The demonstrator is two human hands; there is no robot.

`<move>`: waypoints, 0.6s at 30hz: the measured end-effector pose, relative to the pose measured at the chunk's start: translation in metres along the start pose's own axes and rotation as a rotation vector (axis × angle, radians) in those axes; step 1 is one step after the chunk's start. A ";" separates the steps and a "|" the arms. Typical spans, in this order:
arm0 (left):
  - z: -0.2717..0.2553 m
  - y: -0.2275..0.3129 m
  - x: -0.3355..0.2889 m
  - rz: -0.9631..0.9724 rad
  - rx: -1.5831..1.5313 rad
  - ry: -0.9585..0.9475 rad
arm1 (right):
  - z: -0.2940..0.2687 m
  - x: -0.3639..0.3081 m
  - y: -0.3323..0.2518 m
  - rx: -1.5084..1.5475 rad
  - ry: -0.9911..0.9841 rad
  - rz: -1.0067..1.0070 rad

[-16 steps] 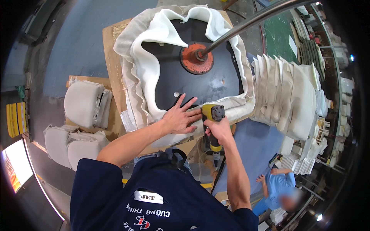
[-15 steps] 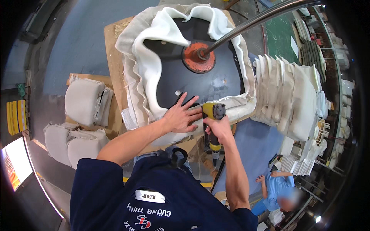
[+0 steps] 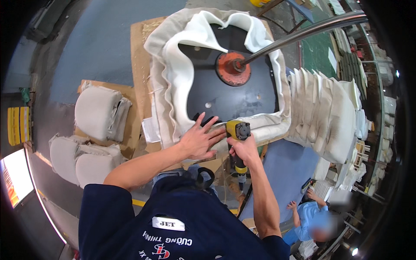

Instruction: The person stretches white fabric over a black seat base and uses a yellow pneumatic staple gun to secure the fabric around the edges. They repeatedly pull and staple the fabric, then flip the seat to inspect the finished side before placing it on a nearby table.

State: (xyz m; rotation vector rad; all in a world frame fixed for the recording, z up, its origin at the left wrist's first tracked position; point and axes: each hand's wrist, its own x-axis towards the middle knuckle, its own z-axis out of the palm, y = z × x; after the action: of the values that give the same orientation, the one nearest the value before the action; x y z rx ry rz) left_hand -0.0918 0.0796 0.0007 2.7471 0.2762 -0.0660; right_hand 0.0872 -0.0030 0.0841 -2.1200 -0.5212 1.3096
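Gripping yellow-black tool point(image 3: 238, 130) in right hand point(image 3: 245, 149); splaying left hand point(image 3: 198, 141) on padded cover point(image 3: 273, 128); wearing white-lettered navy shirt point(image 3: 186, 203) with printed label point(image 3: 168, 223).

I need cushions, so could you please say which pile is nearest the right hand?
The long cushion pile right of the black board; smaller piles lie left of it.

Clear strip left on the bare black seat panel point(image 3: 236, 103), between the orange clamp disc point(image 3: 233, 69) and the near edge. Far-right approach is crossed by the steel rod point(image 3: 303, 34); far-left corner is covered by the white foam flap point(image 3: 199, 37). Near edge is occupied by the left hand point(image 3: 200, 139) and the nail gun point(image 3: 237, 130). Right side is crowded by stacked cushions point(image 3: 323, 110).
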 end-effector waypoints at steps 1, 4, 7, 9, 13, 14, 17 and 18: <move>-0.001 -0.003 0.004 0.002 0.001 -0.005 | -0.001 0.006 -0.002 -0.009 -0.016 0.005; -0.004 -0.008 0.004 0.054 -0.040 0.001 | -0.005 0.005 0.003 -0.032 -0.014 0.018; -0.002 -0.023 0.001 0.108 -0.090 0.029 | -0.008 -0.006 0.017 -0.002 0.001 -0.038; -0.007 -0.041 -0.002 0.150 -0.024 0.015 | -0.027 -0.030 0.039 -0.029 -0.033 -0.119; -0.031 -0.082 -0.015 0.184 -0.019 0.052 | -0.099 -0.088 0.146 0.021 -0.051 -0.314; -0.039 -0.095 -0.017 0.175 -0.013 0.061 | -0.119 -0.099 0.168 0.079 -0.046 -0.207; -0.070 -0.120 -0.019 0.114 0.029 0.054 | -0.179 -0.108 0.278 0.150 0.017 0.155; -0.076 -0.123 -0.021 0.064 0.090 0.055 | -0.194 -0.099 0.323 0.106 0.088 0.195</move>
State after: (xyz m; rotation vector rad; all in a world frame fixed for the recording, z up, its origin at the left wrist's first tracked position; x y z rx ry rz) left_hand -0.1365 0.2162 0.0284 2.8478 0.2052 0.0145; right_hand 0.2254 -0.3582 0.0042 -2.1709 -0.2078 1.3110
